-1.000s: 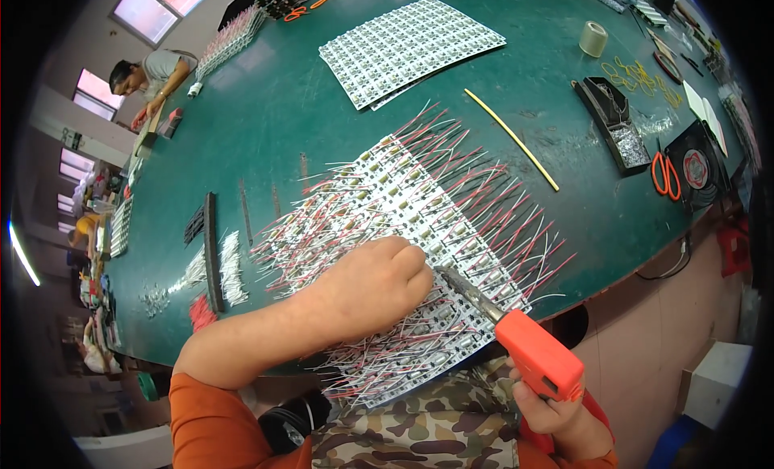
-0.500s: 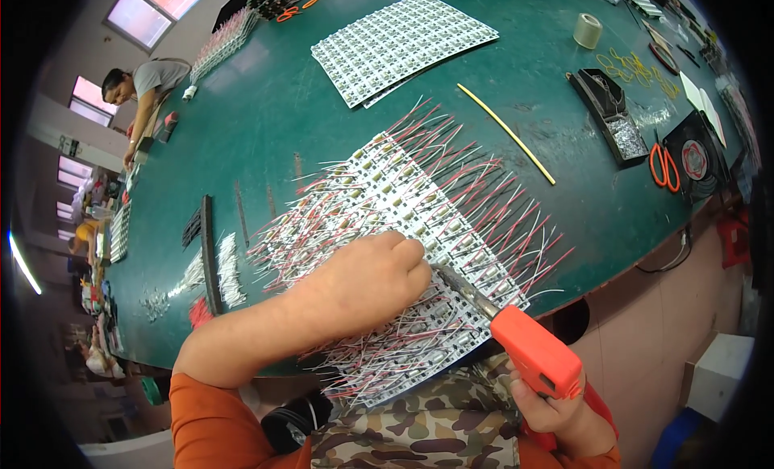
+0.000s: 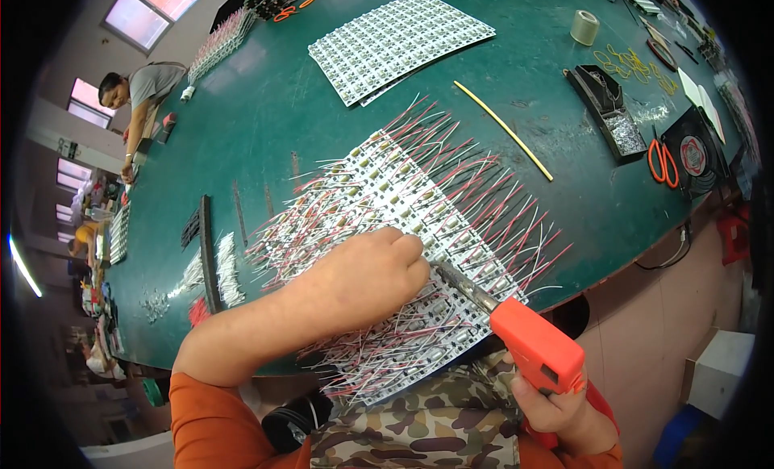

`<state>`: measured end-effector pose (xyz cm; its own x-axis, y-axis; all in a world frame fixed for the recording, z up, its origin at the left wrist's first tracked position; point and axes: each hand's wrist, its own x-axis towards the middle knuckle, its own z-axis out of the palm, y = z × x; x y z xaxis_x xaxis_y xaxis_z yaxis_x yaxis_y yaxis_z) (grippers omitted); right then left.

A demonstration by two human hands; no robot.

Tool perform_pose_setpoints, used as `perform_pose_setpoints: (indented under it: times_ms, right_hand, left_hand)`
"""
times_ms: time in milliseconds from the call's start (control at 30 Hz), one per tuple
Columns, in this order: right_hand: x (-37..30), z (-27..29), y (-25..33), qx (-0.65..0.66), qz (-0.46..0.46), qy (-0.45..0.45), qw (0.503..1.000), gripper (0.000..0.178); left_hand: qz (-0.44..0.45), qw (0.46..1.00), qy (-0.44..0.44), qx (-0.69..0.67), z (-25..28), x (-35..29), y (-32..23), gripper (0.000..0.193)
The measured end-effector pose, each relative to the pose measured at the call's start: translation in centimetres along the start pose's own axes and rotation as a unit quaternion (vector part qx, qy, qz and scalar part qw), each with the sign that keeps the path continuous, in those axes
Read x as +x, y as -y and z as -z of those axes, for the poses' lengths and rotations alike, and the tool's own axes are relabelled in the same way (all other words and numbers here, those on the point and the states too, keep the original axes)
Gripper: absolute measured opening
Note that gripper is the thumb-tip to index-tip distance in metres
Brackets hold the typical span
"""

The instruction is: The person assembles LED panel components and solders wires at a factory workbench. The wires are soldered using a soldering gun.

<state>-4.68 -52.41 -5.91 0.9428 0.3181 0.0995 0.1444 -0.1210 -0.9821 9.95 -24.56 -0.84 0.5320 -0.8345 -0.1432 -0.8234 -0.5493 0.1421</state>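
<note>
A white circuit board panel [image 3: 421,204] lies at the near edge of the green table, with rows of small components on it. Thin red and white wires [image 3: 501,196] stick out from its right side, and more wires lie across its left and near parts. Over the middle of the panel, my left hand [image 3: 375,266] is closed, its fingertips turned away, so whatever it pinches is hidden. My right hand [image 3: 552,408] grips a red soldering gun [image 3: 538,344] at the lower right. Its metal tip reaches the board just beside my left knuckles.
A stack of white panels [image 3: 395,45] lies farther back. To the right are a yellow stick [image 3: 504,130], a black tray [image 3: 609,118], orange-handled scissors [image 3: 663,164], a small fan [image 3: 695,156] and a tape roll [image 3: 584,28]. Cut wires [image 3: 230,271] lie left by a dark strip [image 3: 209,251]. Another person [image 3: 145,90] works far left.
</note>
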Motion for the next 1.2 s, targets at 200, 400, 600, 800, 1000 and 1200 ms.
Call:
perform_pose_setpoints:
  times_ms: [200, 400, 600, 800, 1000, 1200]
  right_hand:
    - [0.5, 0.0, 0.3, 0.028, 0.005, -0.012, 1.000, 0.040]
    - [1.0, 0.0, 1.0, 0.024, 0.000, -0.028, 0.999, 0.037]
    - [0.6, 0.2, 1.5, 0.040, -0.033, -0.057, 0.997, 0.034]
    - [0.2, 0.2, 1.5, 0.026, -0.043, -0.074, 0.996, 0.034]
    - [0.0, 0.5, 0.9, -0.003, 0.000, -0.057, 0.998, 0.037]
    - [-0.3, 0.8, 0.5, -0.007, 0.036, -0.039, 0.999, 0.042]
  left_hand:
    - [0.003, 1.000, 0.007, -0.003, 0.1, 0.1, -0.1, 0.010]
    - [0.001, 1.000, 0.009, 0.001, 0.2, 0.2, 0.0, 0.011]
    - [0.000, 1.000, 0.008, -0.005, 0.5, 0.2, -0.1, 0.011]
    - [0.002, 1.000, 0.014, 0.001, 0.4, 0.2, -0.1, 0.010]
    - [0.005, 1.000, 0.015, 0.003, 0.5, 0.1, -0.2, 0.010]
    - [0.008, 1.000, 0.017, 0.007, 0.4, 0.1, -0.3, 0.009]
